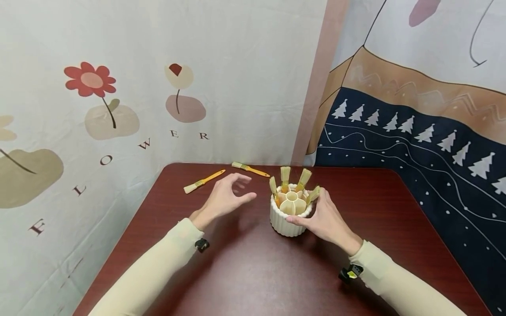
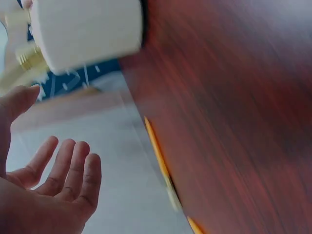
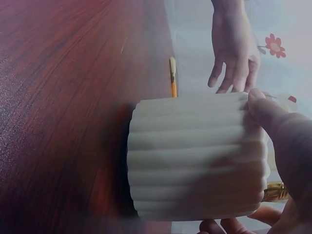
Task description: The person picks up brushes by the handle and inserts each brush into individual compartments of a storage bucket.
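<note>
A white ribbed brush holder [image 1: 285,224], with petal-shaped compartments on top, stands on the table. Several flat paintbrushes [image 1: 285,175] stick up from its outer compartments, bristles upward. My right hand [image 1: 328,219] grips the holder from its right side; in the right wrist view the thumb [image 3: 265,109] lies at the rim and some fingers are partly hidden below it. To the left of the holder my left hand [image 1: 227,195] hovers with fingers loosely bent and nothing in it. Behind that hand lies one paintbrush [image 1: 204,181], and another paintbrush [image 1: 251,169] lies near the back edge, both with orange handles.
The dark red-brown table [image 1: 253,272] meets a pale curtain [image 1: 245,79] printed with flowers and letters at the back and left. On the right hangs a dark blue cloth [image 1: 367,145] with white trees.
</note>
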`<action>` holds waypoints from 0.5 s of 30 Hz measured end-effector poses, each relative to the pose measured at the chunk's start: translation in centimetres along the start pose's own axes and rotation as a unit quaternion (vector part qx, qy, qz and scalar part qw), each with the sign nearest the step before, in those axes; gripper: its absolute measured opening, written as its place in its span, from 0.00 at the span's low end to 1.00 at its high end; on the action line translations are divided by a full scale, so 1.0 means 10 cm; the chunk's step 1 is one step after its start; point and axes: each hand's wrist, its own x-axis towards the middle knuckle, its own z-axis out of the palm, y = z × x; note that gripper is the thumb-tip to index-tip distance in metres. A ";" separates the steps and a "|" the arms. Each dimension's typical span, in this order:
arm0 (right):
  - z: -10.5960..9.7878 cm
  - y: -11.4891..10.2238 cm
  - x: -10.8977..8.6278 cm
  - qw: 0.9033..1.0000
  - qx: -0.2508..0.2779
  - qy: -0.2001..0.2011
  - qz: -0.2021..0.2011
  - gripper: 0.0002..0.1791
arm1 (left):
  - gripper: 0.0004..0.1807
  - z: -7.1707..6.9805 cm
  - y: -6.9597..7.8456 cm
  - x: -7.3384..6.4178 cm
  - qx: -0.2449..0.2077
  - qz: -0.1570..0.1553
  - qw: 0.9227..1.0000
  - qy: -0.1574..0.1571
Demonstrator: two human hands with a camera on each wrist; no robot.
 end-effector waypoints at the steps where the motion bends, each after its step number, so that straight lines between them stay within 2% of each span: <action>1: 0.00 0.00 0.00 1.000 -0.001 0.002 -0.001 0.62 | 0.29 -0.05 -0.06 0.02 0.013 -0.001 1.000 0.009; 8: -0.01 -0.02 0.00 1.000 -0.007 0.000 -0.009 0.61 | 0.26 -0.35 -0.54 0.08 0.094 -0.020 0.994 0.056; 15: -0.09 0.03 0.02 0.999 -0.007 -0.021 -0.039 0.64 | 0.29 -0.54 -0.90 0.08 0.149 -0.068 0.985 0.059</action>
